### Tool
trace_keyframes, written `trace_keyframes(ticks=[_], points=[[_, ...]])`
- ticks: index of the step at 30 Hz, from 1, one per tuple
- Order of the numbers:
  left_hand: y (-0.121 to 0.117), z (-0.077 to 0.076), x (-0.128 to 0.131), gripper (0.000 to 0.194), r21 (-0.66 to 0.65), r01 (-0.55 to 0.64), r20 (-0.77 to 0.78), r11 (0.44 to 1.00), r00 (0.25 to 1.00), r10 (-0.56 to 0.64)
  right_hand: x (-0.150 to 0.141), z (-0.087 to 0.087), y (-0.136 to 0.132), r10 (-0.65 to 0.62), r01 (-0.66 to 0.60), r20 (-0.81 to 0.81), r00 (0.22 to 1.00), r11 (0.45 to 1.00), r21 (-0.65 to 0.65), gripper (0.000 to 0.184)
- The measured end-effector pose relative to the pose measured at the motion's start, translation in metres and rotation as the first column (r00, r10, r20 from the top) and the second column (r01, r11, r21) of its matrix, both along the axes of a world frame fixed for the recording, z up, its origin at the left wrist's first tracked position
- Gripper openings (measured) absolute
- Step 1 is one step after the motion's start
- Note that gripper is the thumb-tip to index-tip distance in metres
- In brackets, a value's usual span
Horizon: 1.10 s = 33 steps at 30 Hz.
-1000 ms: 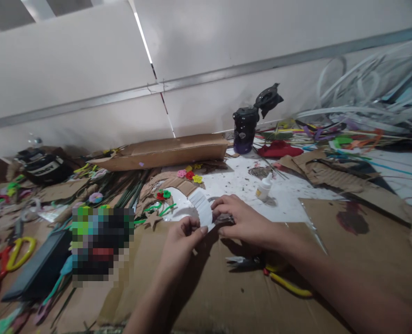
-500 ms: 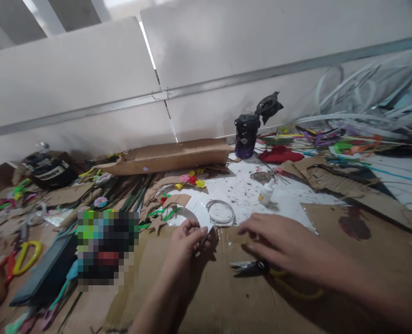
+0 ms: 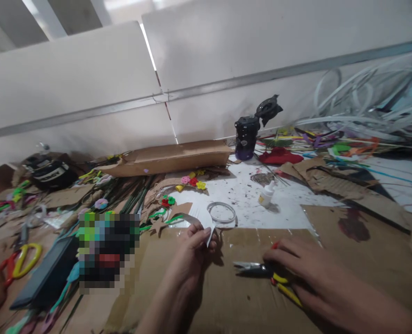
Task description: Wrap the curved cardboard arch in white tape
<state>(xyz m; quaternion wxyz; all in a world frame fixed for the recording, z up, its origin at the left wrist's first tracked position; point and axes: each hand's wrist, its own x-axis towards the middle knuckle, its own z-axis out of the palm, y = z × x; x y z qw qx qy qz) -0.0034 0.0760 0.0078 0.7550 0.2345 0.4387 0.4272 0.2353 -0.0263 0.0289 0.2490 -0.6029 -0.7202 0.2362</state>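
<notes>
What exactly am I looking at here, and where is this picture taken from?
This comes from one camera worn on a person's head, looking forward and down, so the two bare hands are that person's own. The left hand pinches a white paper strip. The right hand lies over yellow-handled pliers. Below them is a cardboard sheet. Nearby are a thin ring, a small white bottle and small craft flowers.

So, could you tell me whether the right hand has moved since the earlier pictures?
Yes, the right hand has moved away from the white bottle, toward the yellow-handled pliers.
</notes>
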Motion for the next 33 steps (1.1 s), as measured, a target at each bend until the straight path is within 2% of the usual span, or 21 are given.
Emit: trace_keyframes(ticks=[3,6,9,12,16,19,25,33], points=[[-0.002,0.003,0.003,0.047,-0.009,0.000,0.008,1.000,1.000,0.000,0.007,0.000,-0.002,0.020,-0.024,-0.040,0.999,0.995,-0.095,0.032],[-0.003,0.004,0.006,0.049,-0.026,-0.009,0.007,1.000,1.000,0.009,0.014,-0.005,-0.003,-0.064,0.033,-0.194,0.979,0.987,-0.159,0.041],[-0.004,0.001,0.011,0.049,-0.033,-0.001,0.011,0.999,1.000,0.002,0.013,-0.015,-0.002,-0.174,0.061,-0.412,0.894,0.960,-0.273,0.042],[-0.007,-0.008,0.015,0.048,-0.028,0.006,0.041,1.000,0.999,-0.005,0.006,-0.026,-0.001,-0.285,0.099,-0.516,0.808,0.929,-0.358,0.049],[-0.011,-0.021,0.024,0.052,-0.009,-0.006,0.059,1.000,0.998,0.007,-0.003,-0.034,0.000,-0.287,0.115,-0.495,0.821,0.930,-0.349,0.056],[-0.014,-0.024,0.030,0.051,0.028,-0.032,0.066,0.999,0.997,0.030,-0.007,-0.037,-0.001,-0.238,0.097,-0.470,0.850,0.947,-0.306,0.051],[-0.016,-0.020,0.040,0.052,0.044,-0.099,0.057,0.994,0.994,0.097,-0.016,-0.038,-0.001,-0.219,0.115,-0.410,0.886,0.958,-0.264,0.041],[-0.020,-0.012,0.046,0.049,0.027,-0.136,0.084,0.990,0.987,0.134,-0.027,-0.026,0.000,-0.206,0.132,-0.312,0.928,0.962,-0.241,0.035]])
